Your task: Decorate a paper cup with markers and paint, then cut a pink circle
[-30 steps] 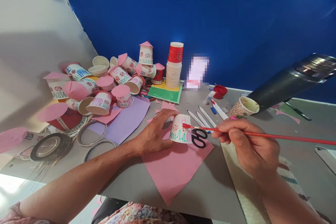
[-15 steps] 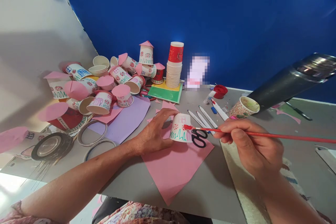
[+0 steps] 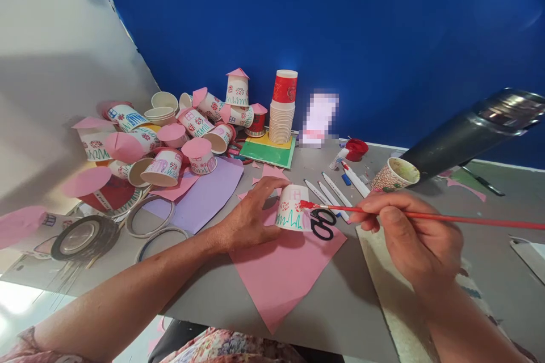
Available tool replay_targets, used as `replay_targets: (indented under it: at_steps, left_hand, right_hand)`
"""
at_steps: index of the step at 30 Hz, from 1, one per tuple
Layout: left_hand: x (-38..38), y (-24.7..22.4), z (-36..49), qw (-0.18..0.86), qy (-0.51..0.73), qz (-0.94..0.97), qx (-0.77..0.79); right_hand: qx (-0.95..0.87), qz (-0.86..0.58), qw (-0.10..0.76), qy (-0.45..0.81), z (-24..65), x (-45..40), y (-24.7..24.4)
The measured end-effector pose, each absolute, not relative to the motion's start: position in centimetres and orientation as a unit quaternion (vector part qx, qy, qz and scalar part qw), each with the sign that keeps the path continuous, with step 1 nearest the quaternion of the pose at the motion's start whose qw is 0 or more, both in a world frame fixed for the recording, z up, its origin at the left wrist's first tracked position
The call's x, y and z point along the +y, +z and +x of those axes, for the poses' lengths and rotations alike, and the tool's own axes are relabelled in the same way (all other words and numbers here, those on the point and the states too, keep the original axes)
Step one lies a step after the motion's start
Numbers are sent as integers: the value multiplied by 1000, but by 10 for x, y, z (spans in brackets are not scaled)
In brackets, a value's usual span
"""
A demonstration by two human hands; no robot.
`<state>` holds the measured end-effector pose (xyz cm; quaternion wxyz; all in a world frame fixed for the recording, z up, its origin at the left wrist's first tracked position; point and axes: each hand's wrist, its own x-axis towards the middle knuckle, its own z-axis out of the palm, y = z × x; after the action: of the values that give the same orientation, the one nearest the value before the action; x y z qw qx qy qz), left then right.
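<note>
My left hand (image 3: 255, 212) grips a white paper cup (image 3: 290, 216) that stands upside down on a pink paper sheet (image 3: 283, 275). Green zigzag grass, red dots and a pink window are drawn on the cup's side. In my right hand (image 3: 411, 232) is a long red paintbrush (image 3: 460, 219), pinched near its front part. Its bristles, loaded with red paint, are at the cup's right side; whether they touch it I cannot tell. Black-handled scissors (image 3: 322, 231) lie just right of the cup, their blades hidden.
Decorated cups with pink paper roofs (image 3: 198, 154) are heaped at left, near tape rolls (image 3: 79, 236). A cup stack (image 3: 281, 122) stands on a green and yellow sheet. Markers (image 3: 335, 188), a patterned cup (image 3: 389, 174) and a dark flask (image 3: 455, 133) lie right; a cloth (image 3: 377, 255) is under my right forearm.
The brush tip has shifted very slightly to the right, and my right hand with it. My left hand and the cup have stayed in place.
</note>
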<state>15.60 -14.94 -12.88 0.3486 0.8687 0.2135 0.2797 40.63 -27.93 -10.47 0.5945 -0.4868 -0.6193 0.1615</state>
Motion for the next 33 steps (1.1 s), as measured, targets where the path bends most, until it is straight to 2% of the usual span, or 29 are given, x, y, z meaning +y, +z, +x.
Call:
replay_targets:
  at_steps: [9, 16, 33]
  left_hand:
    - [-149, -127, 156, 353, 273, 867, 220]
    - [-149, -127, 156, 352, 268, 871, 215]
    - [-151, -126, 156, 365, 259, 866, 223]
  right_hand:
    - [-604, -494, 624, 42, 410, -276, -108]
    - [-552, -540, 632, 60, 401, -275, -106]
    - [-559, -554, 616, 38, 396, -272, -107]
